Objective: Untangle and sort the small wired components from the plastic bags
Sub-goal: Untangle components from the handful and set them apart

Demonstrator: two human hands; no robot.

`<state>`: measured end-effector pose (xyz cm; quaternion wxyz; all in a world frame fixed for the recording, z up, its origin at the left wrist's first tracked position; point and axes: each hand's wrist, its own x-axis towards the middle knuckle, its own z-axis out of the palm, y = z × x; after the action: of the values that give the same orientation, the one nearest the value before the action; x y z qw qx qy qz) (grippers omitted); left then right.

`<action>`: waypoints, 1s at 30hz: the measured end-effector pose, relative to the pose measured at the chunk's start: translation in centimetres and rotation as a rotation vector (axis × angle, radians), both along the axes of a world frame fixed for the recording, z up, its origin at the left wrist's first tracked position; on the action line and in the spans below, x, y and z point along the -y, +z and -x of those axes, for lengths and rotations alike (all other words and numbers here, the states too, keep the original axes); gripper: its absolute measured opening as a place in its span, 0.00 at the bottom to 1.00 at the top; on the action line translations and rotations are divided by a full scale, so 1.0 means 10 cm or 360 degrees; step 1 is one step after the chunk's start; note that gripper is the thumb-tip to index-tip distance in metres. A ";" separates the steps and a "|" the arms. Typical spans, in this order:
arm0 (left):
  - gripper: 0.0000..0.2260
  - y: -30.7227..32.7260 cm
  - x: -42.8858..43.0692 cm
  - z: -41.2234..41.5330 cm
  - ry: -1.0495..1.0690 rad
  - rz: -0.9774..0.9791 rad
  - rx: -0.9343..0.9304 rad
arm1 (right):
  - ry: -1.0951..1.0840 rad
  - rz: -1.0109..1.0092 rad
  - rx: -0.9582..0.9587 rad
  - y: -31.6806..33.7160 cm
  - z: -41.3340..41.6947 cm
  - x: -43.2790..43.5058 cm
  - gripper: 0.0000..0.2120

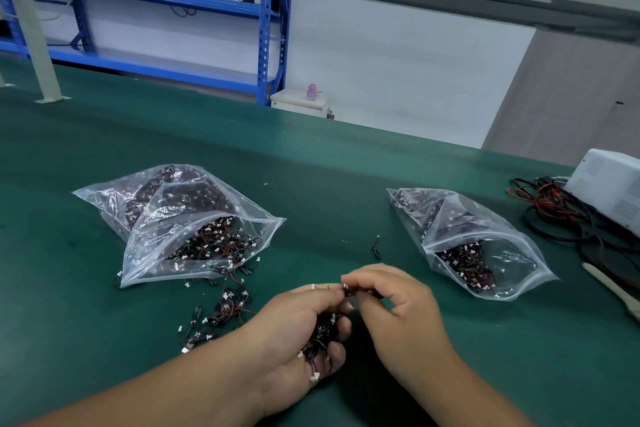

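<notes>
My left hand cups a tangled bunch of small wired components, black bodies with red-black leads and white plugs. My right hand pinches one component at the top of that bunch. A large clear bag full of the same parts lies open at the left, on top of another bag. A loose pile of components is spilled in front of it. A smaller open bag lies at the right. A single component lies between the bags.
Everything sits on a green mat-covered bench. At the right edge stand a white device and a heap of black and red cables. A white flat tool lies near them. Blue shelving stands behind.
</notes>
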<state>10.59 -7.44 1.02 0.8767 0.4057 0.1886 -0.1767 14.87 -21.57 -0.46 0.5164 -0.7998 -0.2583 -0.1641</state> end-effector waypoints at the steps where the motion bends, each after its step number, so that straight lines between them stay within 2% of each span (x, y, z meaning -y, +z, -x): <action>1: 0.05 0.00 0.00 0.00 0.0025 0.0011 -0.0016 | -0.0053 -0.0034 -0.0009 0.00 -0.01 0.00 0.23; 6: 0.11 0.01 0.00 -0.02 0.0061 0.0032 -0.0074 | -0.0212 -0.0222 -0.0193 0.01 -0.07 0.05 0.33; 10: 0.17 0.01 -0.01 -0.01 0.0041 0.0003 -0.0060 | -0.0244 0.0042 -0.0375 -0.03 -0.13 0.11 0.36; 13: 0.20 0.02 -0.01 0.00 0.0025 -0.0028 -0.0030 | -0.0322 0.0049 -0.0442 -0.06 -0.16 0.12 0.36; 16: 0.17 0.03 0.01 0.02 0.0024 -0.0039 -0.0003 | -0.0331 0.0023 -0.0225 -0.06 -0.14 0.13 0.27; 20: 0.11 0.04 0.03 0.03 -0.0004 -0.0020 0.0044 | -0.0045 0.0110 -0.0009 -0.01 0.00 0.07 0.03; 25: 0.10 0.05 0.05 0.05 -0.0004 -0.0059 0.0059 | 0.0145 0.0074 -0.0050 0.02 0.08 0.04 0.05; 30: 0.10 0.11 0.06 0.09 0.0083 -0.0061 0.0022 | 0.0054 -0.0019 -0.0086 0.00 0.08 0.03 0.04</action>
<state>9.70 -8.08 2.16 0.8744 0.4185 0.1964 -0.1474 14.11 -21.91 -0.49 0.5308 -0.7963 -0.2568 -0.1350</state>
